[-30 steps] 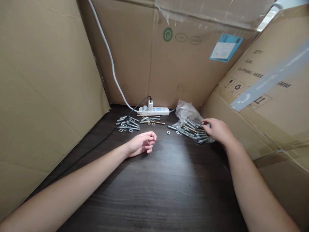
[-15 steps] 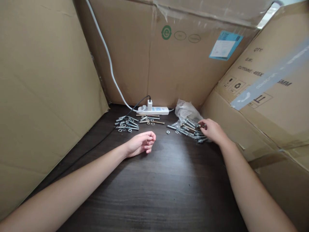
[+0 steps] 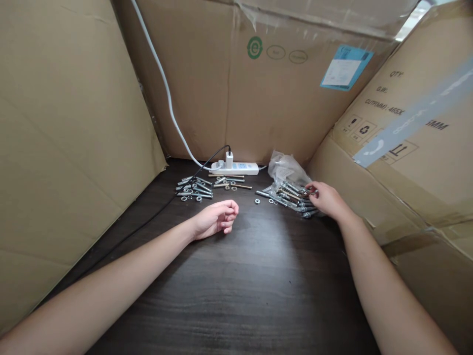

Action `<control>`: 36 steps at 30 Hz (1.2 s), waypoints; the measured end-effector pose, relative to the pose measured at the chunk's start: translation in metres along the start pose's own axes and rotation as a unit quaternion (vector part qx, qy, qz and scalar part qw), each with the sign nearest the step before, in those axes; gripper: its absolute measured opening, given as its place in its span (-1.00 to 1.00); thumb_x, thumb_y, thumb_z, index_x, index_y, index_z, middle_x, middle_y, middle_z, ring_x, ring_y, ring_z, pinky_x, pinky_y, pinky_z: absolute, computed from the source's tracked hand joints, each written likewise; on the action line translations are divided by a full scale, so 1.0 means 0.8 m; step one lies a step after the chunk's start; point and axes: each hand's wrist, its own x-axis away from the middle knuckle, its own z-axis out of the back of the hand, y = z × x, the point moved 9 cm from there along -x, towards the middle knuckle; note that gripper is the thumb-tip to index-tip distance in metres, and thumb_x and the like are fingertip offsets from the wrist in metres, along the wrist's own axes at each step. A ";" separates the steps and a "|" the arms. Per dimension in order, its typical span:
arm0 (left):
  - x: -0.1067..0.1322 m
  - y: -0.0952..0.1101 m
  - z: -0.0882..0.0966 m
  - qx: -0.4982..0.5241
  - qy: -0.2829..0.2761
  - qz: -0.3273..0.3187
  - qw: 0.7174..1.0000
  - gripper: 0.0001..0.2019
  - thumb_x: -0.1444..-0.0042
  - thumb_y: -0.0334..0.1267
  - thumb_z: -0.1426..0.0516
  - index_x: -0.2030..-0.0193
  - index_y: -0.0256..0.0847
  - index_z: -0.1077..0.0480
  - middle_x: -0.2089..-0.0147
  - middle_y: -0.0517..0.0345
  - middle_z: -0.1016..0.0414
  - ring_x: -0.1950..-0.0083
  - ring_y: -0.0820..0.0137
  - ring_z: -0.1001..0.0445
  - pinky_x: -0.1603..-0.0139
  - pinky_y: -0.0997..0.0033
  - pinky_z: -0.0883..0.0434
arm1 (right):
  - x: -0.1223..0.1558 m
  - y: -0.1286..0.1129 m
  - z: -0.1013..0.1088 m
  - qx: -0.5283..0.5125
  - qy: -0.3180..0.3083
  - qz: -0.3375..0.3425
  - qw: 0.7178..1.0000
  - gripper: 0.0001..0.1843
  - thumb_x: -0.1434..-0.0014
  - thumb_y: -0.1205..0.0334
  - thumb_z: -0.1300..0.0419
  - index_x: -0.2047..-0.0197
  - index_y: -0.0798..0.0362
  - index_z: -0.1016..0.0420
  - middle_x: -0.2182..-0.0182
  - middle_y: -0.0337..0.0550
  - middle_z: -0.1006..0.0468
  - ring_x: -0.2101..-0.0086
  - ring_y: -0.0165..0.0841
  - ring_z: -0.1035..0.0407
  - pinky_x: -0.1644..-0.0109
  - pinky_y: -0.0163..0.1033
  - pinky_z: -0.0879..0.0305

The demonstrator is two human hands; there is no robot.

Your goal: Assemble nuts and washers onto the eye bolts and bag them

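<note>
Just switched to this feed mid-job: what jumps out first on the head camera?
The right hand reaches into a heap of bolts spilling from a clear plastic bag at the right rear of the dark table. The left hand rests loosely curled at the table's middle, holding nothing visible, with a second scatter of bolts and washers behind it. Tall cardboard boxes wall the table in, and a white power strip lies against the back one.
</note>
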 end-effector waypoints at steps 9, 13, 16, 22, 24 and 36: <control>0.002 0.003 -0.003 -0.007 0.008 -0.001 1.000 -0.95 -0.14 -0.42 0.00 0.33 -0.27 -0.24 0.53 0.31 -0.08 0.61 0.62 -0.02 0.55 0.56 -0.22 | 0.006 -0.073 0.034 -0.056 0.028 0.058 0.996 -0.78 -0.10 0.29 -0.07 0.22 0.06 -0.51 0.37 -0.14 -0.52 0.42 -0.35 -0.36 0.30 -0.27 -0.26; 0.001 0.002 -0.002 -0.010 0.005 -0.002 1.000 -0.96 -0.14 -0.42 0.01 0.33 -0.27 -0.24 0.53 0.31 -0.08 0.61 0.62 -0.03 0.54 0.56 -0.23 | 0.016 -0.130 0.020 -0.069 0.008 0.094 0.993 -0.80 -0.15 0.24 -0.06 0.23 0.03 -0.50 0.36 -0.17 -0.54 0.41 -0.35 -0.37 0.34 -0.29 -0.22; 0.001 0.002 -0.002 -0.010 0.002 -0.003 1.000 -0.97 -0.13 -0.40 -0.01 0.33 -0.27 -0.24 0.52 0.31 -0.09 0.61 0.63 -0.03 0.54 0.56 -0.23 | 0.023 -0.156 0.002 -0.055 0.001 0.111 0.992 -0.81 -0.15 0.26 -0.06 0.24 0.01 -0.49 0.35 -0.18 -0.55 0.38 -0.34 -0.39 0.31 -0.29 -0.20; 0.001 0.000 -0.001 -0.011 -0.008 -0.010 1.000 -0.99 -0.11 -0.39 -0.03 0.32 -0.27 -0.24 0.51 0.31 -0.09 0.61 0.63 -0.04 0.54 0.55 -0.24 | 0.032 -0.164 -0.013 -0.017 -0.005 0.110 0.994 -0.81 -0.17 0.25 -0.05 0.26 0.01 -0.49 0.34 -0.15 -0.55 0.31 -0.30 -0.41 0.28 -0.29 -0.20; 0.001 0.000 -0.002 -0.012 -0.011 -0.011 1.000 -1.00 -0.11 -0.39 -0.04 0.32 -0.27 -0.24 0.52 0.32 -0.09 0.61 0.63 -0.04 0.54 0.55 -0.24 | 0.034 -0.154 -0.011 -0.001 0.007 0.088 0.996 -0.80 -0.17 0.24 -0.05 0.25 0.00 -0.50 0.32 -0.15 -0.56 0.32 -0.30 -0.42 0.30 -0.29 -0.19; 0.001 0.000 -0.001 -0.015 -0.015 -0.013 1.000 -1.00 -0.11 -0.40 -0.03 0.31 -0.27 -0.24 0.51 0.32 -0.10 0.61 0.63 -0.03 0.53 0.55 -0.25 | 0.054 -0.130 -0.014 0.072 0.014 -0.004 0.997 -0.84 -0.14 0.18 -0.10 0.24 -0.01 -0.47 0.24 -0.15 -0.55 0.32 -0.26 -0.43 0.35 -0.25 -0.20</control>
